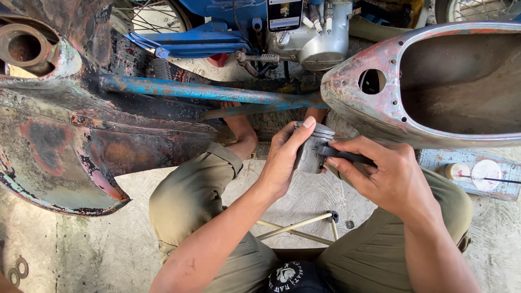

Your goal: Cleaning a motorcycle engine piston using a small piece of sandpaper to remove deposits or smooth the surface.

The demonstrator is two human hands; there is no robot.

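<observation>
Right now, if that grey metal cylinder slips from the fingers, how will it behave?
The metal cylinder looks solid and rigid, so probably heavy for its size. Its round wall would likely roll on the floor. The left hand grips a smooth side, possibly slippery; the right hand presses a dark tool against it.

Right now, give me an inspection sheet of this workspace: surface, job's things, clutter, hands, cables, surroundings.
Surface: bare concrete floor, stained; person sits on a low stool with pale legs.
Job's things: grey metal piston, held upright above the knees; dark tool pressed against its side.
Clutter: small white round lid and small bottle on a painted board at right.
Hands: left hand wraps the piston, fingers over its top; right hand grips the tool.
Cables: thin dark wire across the white lid; others nothing seen.
Surroundings: rusty motorcycle frame with blue tube, worn body shell, blue motorcycle engine behind.
</observation>
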